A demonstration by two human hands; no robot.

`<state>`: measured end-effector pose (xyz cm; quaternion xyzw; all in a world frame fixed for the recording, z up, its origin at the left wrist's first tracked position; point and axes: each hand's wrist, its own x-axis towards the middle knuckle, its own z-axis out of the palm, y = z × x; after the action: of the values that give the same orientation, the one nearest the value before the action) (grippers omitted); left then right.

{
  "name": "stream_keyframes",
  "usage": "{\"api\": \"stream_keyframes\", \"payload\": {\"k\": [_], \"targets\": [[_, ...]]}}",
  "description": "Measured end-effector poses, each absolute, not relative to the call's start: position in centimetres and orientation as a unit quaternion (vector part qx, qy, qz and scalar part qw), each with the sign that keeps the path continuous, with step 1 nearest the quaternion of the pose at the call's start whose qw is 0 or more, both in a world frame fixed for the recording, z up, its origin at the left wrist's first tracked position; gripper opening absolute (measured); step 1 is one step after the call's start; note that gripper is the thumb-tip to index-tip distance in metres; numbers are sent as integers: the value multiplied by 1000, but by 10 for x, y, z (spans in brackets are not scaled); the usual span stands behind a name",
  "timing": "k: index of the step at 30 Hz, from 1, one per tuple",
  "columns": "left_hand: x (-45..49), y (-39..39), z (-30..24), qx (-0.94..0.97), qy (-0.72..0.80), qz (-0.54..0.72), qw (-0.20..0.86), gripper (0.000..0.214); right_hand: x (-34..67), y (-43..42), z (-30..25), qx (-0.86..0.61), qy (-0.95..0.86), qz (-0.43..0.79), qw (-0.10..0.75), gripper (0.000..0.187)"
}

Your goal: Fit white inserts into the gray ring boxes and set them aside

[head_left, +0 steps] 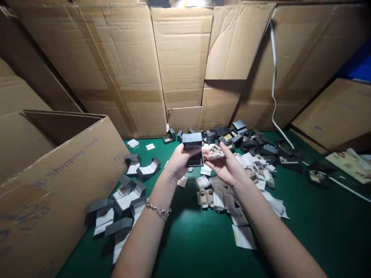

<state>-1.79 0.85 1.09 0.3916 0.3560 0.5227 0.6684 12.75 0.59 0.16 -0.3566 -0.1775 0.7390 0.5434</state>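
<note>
My left hand [179,161] grips a small black hinged box [192,139], its lid raised and its dark inside facing me. Close on its right, my right hand [225,164] holds a white folded card insert [215,151] between thumb and fingers, palm turned up. The insert is apart from or just at the box's edge; I cannot tell which. Under and beside the right forearm lies a heap of white card inserts [223,199]. Left of my left arm sit several open black boxes with white inside [148,168].
A large open carton [95,154] stands at the left. Along the back, black boxes [255,141] pile up against tall cardboard cartons [116,69]. A white cable [274,77] hangs down at the right and crosses the green tabletop [185,247].
</note>
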Motion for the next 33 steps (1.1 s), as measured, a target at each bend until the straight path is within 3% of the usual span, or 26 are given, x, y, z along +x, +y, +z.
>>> {"api": "stream_keyframes", "payload": {"k": [5,10,17,23,25,28,33], "targets": [[-21,6,10,534,285,422,675,32,127,8,-1,-352,-152,719,579,34],[-22,8,6,618,299,370,626,29,126,7,-9,-387,-230,709,543,46],[-28,11,5,582,328,376,641,32,123,6,-16,-486,-362,668,432,68],[-28,9,9,454,287,430,726,39,126,9,-18,-435,-442,633,463,76],[-28,9,10,427,282,451,731,43,129,10,-19,-438,-481,562,511,73],[-30,10,11,406,295,473,724,45,137,11,-21,-474,-561,354,579,72],[-31,11,11,394,310,471,726,45,150,10,-19,-445,-735,69,507,69]]}}
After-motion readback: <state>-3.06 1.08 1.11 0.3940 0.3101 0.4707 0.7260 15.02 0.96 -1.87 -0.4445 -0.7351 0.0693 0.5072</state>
